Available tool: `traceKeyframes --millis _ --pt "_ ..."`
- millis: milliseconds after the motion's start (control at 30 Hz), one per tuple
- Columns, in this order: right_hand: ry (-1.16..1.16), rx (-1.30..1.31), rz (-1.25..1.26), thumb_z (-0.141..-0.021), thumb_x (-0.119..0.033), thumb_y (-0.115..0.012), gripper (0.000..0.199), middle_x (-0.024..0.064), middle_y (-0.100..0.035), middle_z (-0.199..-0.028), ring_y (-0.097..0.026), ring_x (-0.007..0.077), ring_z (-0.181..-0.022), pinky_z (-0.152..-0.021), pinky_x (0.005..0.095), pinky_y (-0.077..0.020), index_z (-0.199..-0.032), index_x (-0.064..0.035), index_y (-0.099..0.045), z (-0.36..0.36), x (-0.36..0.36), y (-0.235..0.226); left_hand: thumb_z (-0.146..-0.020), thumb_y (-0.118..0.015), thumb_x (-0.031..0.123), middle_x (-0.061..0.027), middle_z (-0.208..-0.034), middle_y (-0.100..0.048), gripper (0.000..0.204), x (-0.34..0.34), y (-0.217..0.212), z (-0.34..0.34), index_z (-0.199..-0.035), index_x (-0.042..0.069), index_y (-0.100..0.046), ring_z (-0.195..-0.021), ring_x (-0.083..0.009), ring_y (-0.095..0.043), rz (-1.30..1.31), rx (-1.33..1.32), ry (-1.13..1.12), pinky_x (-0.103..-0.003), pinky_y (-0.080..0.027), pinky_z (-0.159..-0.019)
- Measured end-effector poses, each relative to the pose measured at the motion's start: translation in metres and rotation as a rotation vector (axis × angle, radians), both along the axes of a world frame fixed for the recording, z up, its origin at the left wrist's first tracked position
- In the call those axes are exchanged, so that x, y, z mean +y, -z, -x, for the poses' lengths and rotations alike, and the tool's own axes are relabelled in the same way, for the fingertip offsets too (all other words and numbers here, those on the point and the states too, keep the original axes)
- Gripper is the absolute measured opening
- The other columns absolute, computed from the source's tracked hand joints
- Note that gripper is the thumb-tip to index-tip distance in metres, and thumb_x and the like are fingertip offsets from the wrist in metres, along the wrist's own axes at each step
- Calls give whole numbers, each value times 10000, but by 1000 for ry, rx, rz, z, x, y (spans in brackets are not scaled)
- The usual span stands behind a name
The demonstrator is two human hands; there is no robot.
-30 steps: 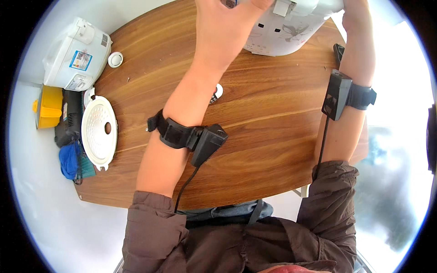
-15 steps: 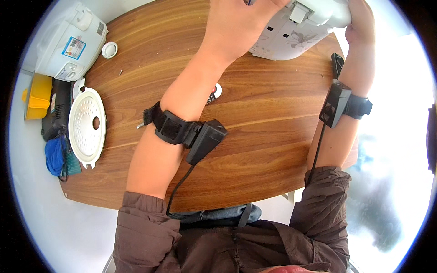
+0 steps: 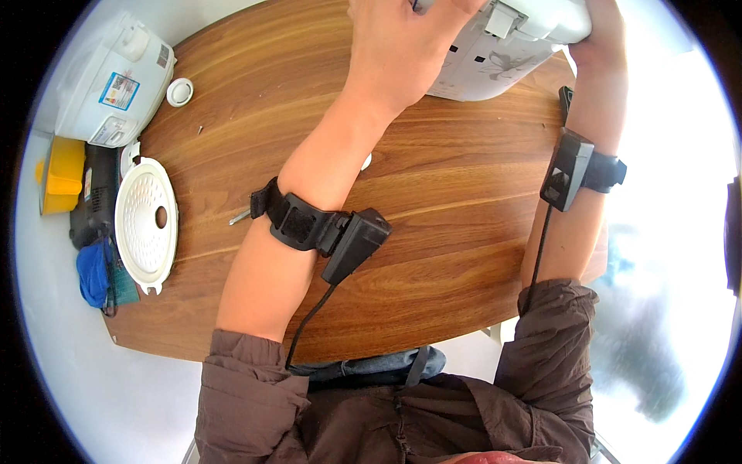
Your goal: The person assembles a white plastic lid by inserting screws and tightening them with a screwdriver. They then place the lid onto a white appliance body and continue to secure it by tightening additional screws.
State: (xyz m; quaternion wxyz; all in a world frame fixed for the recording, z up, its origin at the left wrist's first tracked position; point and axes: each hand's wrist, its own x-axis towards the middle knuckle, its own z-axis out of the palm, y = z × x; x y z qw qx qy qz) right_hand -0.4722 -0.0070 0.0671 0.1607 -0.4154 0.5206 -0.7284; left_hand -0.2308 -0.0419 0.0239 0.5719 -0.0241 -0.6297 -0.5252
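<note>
A white rice cooker [image 3: 502,58] with a grey flower print stands at the far right of the table, cut off by the picture's upper edge. My left hand [image 3: 402,50] grips its left side, the thumb reaching across toward the body. A small dark bit shows between thumb and fingers, too little to name. Around the cooker's right side my right hand [image 3: 603,35] is closed, its fingers mostly hidden behind the body. Under my left forearm pokes the metal tip of a thin tool [image 3: 239,217]. A small white piece [image 3: 366,162] peeks out beside that forearm.
Along the left stand another white cooker [image 3: 116,85], a round white cap [image 3: 180,92], a white perforated steamer plate [image 3: 147,224], a yellow container [image 3: 63,176], a black case [image 3: 97,193] and blue cloth [image 3: 94,271]. A black object [image 3: 566,99] lies near my right wrist.
The cooker and both hands have shifted slightly left and up in the picture. My left forearm now covers most of the small white piece. Both hands stay on the cooker.
</note>
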Motion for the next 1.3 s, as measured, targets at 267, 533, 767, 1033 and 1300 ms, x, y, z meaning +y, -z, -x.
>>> traceKeyframes --millis 267,533,767,1033,1300 --pt "110 48 -33 -1031 -235 -544 443 212 -589 -1413 -565 297 -1286 -1064 359 -464 -1335 80 -602 -26 4 -12 -939 -736 480 -243 -1550 -241 1098 -13 18 8 -1619 -30 -40 -1441 -343 -335 200 -129 -238 -478 -344 -1182" --pt "85 41 -13 -1040 -269 -539 481 213 -575 -1433 -564 295 -1282 -1067 356 -462 -1371 79 -572 -14 3 -8 -858 -845 397 -246 -1540 -225 1174 -17 21 11 -1611 21 -27 -1444 -373 -318 164 -158 -206 -509 -340 -1190" --pt "36 -93 -16 -1058 -303 -514 548 222 -556 -1456 -562 295 -1287 -1070 356 -460 -1426 102 -497 -6 -4 -9 -925 -779 404 -252 -1535 -262 1093 6 -1 7 -1600 41 0 -1410 -362 -376 -86 -45 91 -489 -379 -1163" --pt "26 -78 33 -1056 -367 -509 634 246 -506 -1491 -538 333 -1319 -1081 395 -462 -1469 107 -426 -16 -2 -5 -974 -697 477 -262 -1500 -347 998 -5 5 5 -1600 33 -59 -1391 -355 -402 -30 -122 -42 -475 -396 -1138" --pt "7 -162 57 -1043 -473 -522 768 273 -446 -1525 -495 373 -1361 -1110 435 -446 -1513 109 -344 1 -16 3 -988 -702 413 -247 -1459 -400 848 -3 6 8 -1564 10 -227 -1347 -323 -446 26 -66 -130 -445 -410 -1115"
